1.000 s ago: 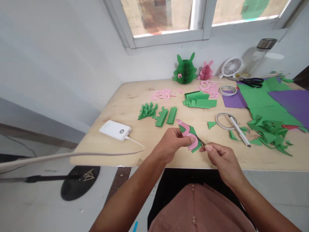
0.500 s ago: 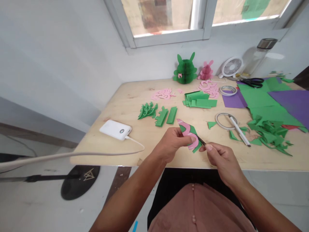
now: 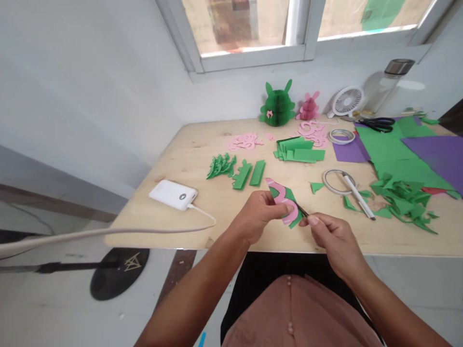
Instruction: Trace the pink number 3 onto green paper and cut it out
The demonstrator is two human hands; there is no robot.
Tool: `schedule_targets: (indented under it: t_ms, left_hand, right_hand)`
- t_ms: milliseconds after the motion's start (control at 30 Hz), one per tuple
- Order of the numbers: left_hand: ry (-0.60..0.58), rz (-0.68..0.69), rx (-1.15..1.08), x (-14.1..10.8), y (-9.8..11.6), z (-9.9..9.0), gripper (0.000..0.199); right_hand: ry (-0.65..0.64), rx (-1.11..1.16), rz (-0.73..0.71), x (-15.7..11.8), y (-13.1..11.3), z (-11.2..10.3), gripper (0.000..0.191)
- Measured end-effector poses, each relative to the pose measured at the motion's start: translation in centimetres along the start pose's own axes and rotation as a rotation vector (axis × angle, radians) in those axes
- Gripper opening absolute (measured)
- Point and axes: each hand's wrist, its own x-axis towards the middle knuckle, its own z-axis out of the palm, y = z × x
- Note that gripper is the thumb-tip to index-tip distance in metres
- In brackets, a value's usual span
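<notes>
My left hand [image 3: 259, 214] is closed on a piece of green paper [image 3: 289, 193] with a curved pink paper shape [image 3: 292, 212] lying against it, the thumb pressing on the pink. My right hand [image 3: 331, 236] is closed round scissors [image 3: 301, 209]; their handles are mostly hidden in the fingers. The dark blades lie at the right edge of the green paper, beside the pink curve. Just beyond my hands are two folded green strips [image 3: 257, 173] and a heap of scalloped green cutouts [image 3: 220, 165].
Green scraps [image 3: 403, 202], a marker [image 3: 359, 196] and tape rolls [image 3: 341, 137] lie to the right. A stack of green strips [image 3: 302, 150] is further back, near pink cutouts [image 3: 246, 141]. A power bank [image 3: 172, 194] with a cable lies left. Paper rabbits [image 3: 278, 108] and a fan [image 3: 347, 100] stand by the wall.
The scissor blades have closed slightly at the green paper's edge. Both hands stay in nearly the same place.
</notes>
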Motion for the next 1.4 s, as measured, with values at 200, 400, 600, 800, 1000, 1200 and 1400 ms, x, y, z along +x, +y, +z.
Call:
schedule_targets:
  t_ms: [200,400,600,800,1000,1200,1400]
  left_hand:
    - [-0.003,-0.006,-0.006,0.02,-0.12,-0.05,0.022]
    - [-0.006,0.0,-0.015,0.05,-0.09,-0.04,0.022]
    - [-0.018,0.012,-0.003,0.11,-0.11,-0.08,0.022]
    - [-0.022,0.005,0.018,0.04,-0.1,-0.09,0.022]
    - [-0.023,-0.006,0.044,0.01,0.16,-0.01,0.022]
    - [-0.021,-0.021,0.046,-0.03,0.29,0.04,0.021]
    - [-0.031,-0.021,0.047,-0.06,0.31,0.05,0.02]
  right_hand:
    - [-0.003,0.005,0.004,-0.01,0.12,-0.03,0.046]
    - [0.015,-0.015,-0.016,0.02,-0.14,-0.02,0.046]
    - [0.022,-0.024,-0.021,0.1,-0.34,-0.21,0.044]
    - [0.008,-0.038,-0.004,0.07,-0.53,-0.36,0.043]
    - [-0.005,-0.022,0.009,0.14,-0.36,-0.38,0.046]
    - [-0.007,-0.042,0.004,0.15,-0.43,-0.51,0.046]
    - [-0.014,-0.097,0.006,0.13,-0.85,-0.83,0.043]
